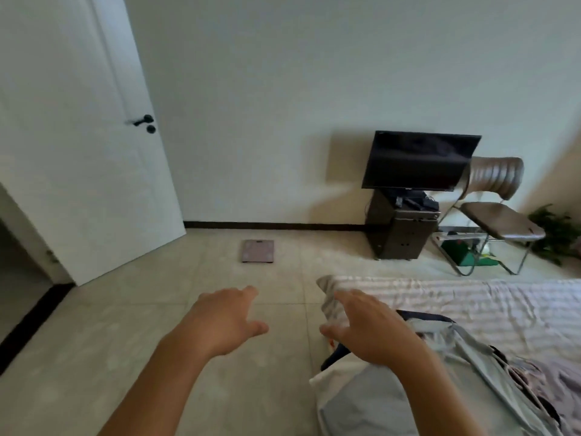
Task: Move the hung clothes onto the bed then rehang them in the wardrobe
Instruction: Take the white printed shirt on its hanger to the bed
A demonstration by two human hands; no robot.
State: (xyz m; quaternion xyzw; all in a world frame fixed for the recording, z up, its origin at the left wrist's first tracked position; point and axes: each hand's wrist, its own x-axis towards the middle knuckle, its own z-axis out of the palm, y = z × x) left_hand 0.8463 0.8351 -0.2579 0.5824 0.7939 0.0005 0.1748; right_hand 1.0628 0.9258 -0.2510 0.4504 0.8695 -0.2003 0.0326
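The bed point(471, 300), under a striped pinkish sheet, fills the lower right. A pile of clothes point(465, 350) lies on its near corner: a pale grey garment, a dark blue one under it, and a mauve piece at the far right. My left hand point(224, 319) hovers over the floor tiles, fingers relaxed and spread, holding nothing. My right hand point(366, 328) hangs above the bed's corner and the edge of the clothes, fingers spread, also empty. No wardrobe is in view.
A white door point(78, 136) stands open at the left, with a dark doorway beside it. A bathroom scale point(257, 251) lies on the floor near the wall. A TV point(418, 160) on a brown stand, a brown chair point(500, 221) and a plant point(556, 234) line the right side.
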